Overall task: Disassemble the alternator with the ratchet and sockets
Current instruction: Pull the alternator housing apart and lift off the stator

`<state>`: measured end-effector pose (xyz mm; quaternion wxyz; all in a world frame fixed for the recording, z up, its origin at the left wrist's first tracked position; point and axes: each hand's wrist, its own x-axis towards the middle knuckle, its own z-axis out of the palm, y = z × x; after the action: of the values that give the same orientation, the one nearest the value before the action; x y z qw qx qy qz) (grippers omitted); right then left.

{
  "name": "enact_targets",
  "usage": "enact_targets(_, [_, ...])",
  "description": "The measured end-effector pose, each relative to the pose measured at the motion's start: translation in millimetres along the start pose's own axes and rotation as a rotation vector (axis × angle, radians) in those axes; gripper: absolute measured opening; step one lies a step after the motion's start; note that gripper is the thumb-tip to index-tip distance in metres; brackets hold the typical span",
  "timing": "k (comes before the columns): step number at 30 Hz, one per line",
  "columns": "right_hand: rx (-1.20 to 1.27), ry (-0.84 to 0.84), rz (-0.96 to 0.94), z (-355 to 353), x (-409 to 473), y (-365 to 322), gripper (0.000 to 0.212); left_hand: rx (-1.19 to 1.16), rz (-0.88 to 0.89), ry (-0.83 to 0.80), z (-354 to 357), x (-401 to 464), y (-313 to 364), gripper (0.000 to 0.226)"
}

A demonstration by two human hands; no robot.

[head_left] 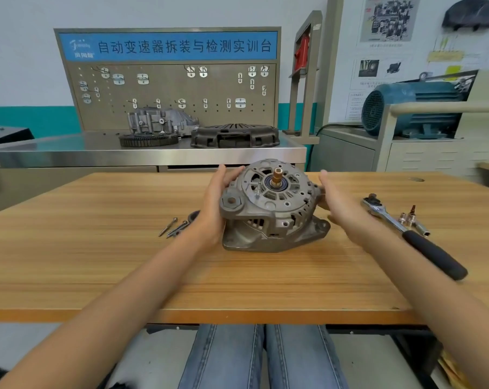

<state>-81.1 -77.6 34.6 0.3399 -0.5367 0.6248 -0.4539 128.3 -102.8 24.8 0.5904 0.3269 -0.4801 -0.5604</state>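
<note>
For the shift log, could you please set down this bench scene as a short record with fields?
surface: wooden table
workpiece: alternator, shaft end up, on the table
left hand: fingers straight against the alternator's left side
right hand: fingers straight at its right side
ratchet: lying to the right, not held
sockets: beside the ratchet
bolts: loose, lying to the left of the alternator
background: steel bench with other car parts
</note>
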Motion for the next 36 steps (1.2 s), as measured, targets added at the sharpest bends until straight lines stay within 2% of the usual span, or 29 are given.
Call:
enact_targets(2, [0.115, 0.097, -0.101, 16.0, -3.0, 12.7, 0.059, -0.098, 0.078, 0.02, 6.2, -3.8, -11.7, 0.043])
enact_targets(5, [0.069, 0.206, -0.273, 33.6, -2.0, 21.2, 0.055, -0.111, 0.179, 0.087, 15.4, -4.2, -14.5, 0.038])
enact_targets(10, [0.143, 0.447, -0.213, 47.1, 4.3, 18.0, 0.046, 0.021, 0.306, 0.254, 28.8, 5.0, -13.8, 0.031])
enact_targets(15, [0.219, 0.49, -0.174, 48.6, 1.5, 12.5, 0.039, 0.066, 0.33, 0.278, 39.2, 7.7, -13.3, 0.03])
enact_targets(18, [0.418, 0.47, -0.313, 42.4, 0.8, -29.8, 0.038, -0.074, 0.376, 0.286, 51.3, 16.0, 24.5, 0.026])
enact_targets(20, [0.448, 0.448, -0.356, 28.4, 8.2, -73.6, 0.036, -0.141, 0.384, 0.297, 60.1, 30.1, 65.1, 0.032])
enact_targets(23, [0.449, 0.348, -0.306, 18.7, 13.3, -111.5, 0.031, -0.108, 0.329, 0.307, 65.7, 36.5, 101.8, 0.047])
enact_targets(30, [0.71, 0.134, -0.073, 9.9, 23.7, -101.7, 0.041, -0.191, 0.147, 0.006, 53.9, 28.8, 79.4, 0.039])
enact_targets(33, [0.821, 0.08, -0.007, 5.6, 31.3, -101.9, 0.037, -0.258, -0.08, -0.102, 41.4, 39.0, 78.7, 0.029])
enact_targets(36, [0.849, 0.005, -0.001, -0.4, 33.9, -108.8, 0.035, -0.152, -0.284, -0.154, 28.6, 46.0, 79.2, 0.027])
